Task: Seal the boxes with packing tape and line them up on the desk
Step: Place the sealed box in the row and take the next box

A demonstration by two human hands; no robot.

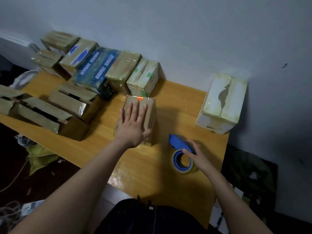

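Note:
A small brown cardboard box [148,107] with an orange mark on its far edge stands in the middle of the wooden desk [135,162]. My left hand [133,122] lies flat on its top, fingers straight and spread. To the right, my right hand [197,152] grips the blue tape dispenser [179,141], whose clear tape roll [183,162] rests on the desk. A row of taped boxes [118,71] lines the wall behind. Two boxes with open flaps [67,102] sit at the left.
A white and green box [221,103] stands alone at the desk's right edge by the wall. Beyond the desk's left edge the floor holds cables, a yellow-green bag [38,157] and clutter. A dark bag [249,173] lies off the right side.

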